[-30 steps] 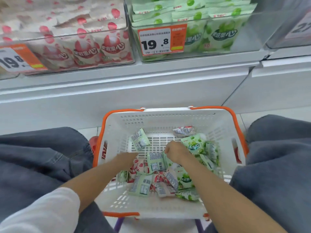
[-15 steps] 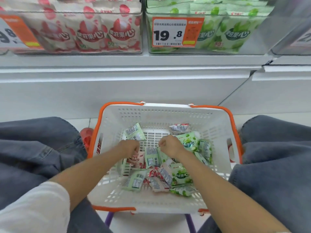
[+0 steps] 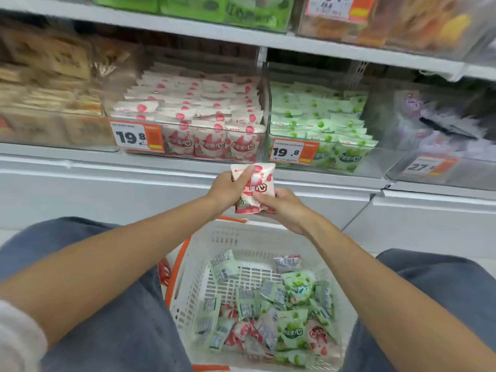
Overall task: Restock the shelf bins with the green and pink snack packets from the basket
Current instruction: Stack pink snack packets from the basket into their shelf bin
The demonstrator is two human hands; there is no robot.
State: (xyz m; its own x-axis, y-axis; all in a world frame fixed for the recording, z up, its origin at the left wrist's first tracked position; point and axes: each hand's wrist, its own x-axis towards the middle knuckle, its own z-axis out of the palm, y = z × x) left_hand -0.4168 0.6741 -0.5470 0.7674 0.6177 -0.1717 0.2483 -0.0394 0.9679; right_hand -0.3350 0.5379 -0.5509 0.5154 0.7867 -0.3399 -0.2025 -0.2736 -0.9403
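Holding up a pink packet (image 3: 261,179) in both hands, just below the front of the pink bin (image 3: 174,154).

Pinched near its top-left corner by the left hand (image 3: 228,187) with thumb across the face, gripped at the lower right edge by the right hand (image 3: 285,208) with fingers curled under. Open gap above the bin's rim, beneath the next shelf (image 3: 241,36) – bin itself stacked close to the rim. Green bin (image 3: 335,158) right alongside, wall to wall; price tags (image 3: 137,136) on both fronts. Lower down, wedged between denim knees (image 3: 120,331) – basket (image 3: 257,242), with green and pink packets (image 3: 292,328) loose on its floor, well under the hands.
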